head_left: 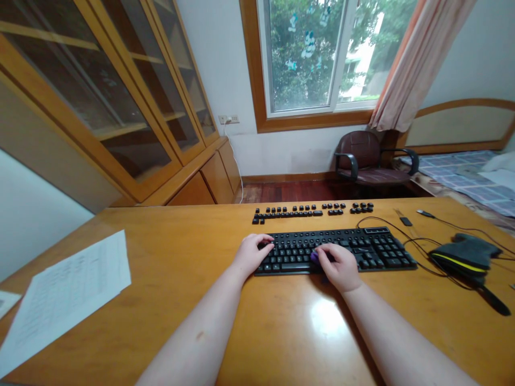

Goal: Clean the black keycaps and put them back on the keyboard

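Note:
A black keyboard point(362, 247) lies on the wooden desk point(209, 300), with part of its keys taken off. My left hand point(251, 253) rests on its left end, fingers curled over the edge, steadying it. My right hand point(340, 265) is closed on a small purple tool point(314, 257) pressed against the lower key rows near the middle. Rows of loose black keycaps point(298, 212) are laid out on the desk just behind the keyboard.
A printed sheet of paper point(66, 292) lies at the desk's left. To the right are cables point(406, 236) and a black and yellow object point(462, 256). Beyond the desk stand a brown armchair point(362, 158), a glass-fronted cabinet point(120, 96) and a bed point(466, 171).

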Demonstrator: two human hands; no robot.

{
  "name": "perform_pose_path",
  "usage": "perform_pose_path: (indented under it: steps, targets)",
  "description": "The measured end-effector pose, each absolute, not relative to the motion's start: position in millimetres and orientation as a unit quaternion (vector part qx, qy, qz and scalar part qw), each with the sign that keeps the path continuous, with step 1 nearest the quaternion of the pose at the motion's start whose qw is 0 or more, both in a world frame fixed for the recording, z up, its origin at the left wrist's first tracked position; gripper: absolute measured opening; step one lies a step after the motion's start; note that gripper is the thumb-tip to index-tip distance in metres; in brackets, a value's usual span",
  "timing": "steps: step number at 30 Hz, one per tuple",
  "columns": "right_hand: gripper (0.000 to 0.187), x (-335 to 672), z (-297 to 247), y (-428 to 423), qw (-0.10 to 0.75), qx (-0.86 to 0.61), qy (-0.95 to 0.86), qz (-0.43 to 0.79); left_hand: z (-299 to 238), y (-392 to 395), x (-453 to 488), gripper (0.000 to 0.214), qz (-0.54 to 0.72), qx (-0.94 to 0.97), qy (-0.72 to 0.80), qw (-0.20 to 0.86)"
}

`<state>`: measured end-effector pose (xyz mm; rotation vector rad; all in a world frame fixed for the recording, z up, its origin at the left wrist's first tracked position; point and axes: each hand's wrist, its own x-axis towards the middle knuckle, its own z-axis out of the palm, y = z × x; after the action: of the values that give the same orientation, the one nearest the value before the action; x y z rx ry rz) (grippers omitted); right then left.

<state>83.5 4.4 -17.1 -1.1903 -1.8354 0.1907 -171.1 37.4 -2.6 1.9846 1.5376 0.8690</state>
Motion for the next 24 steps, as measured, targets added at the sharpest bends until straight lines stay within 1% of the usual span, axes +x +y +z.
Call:
perform_pose_path:
  steps: [7,24]
  targets:
    - [0.016,82.0,-14.8,5.1,0.466,-0.48,-0.739,0.078,-3.3,40.4,-169.7,0.012,0.297,0.751,0.557,0.193]
    - [0.015,81.9,-14.1,4.9,0.468,-0.484,-0.734,0.091,-3.1,39.4,-167.3,0.008,0.303,0.744,0.565,0.189]
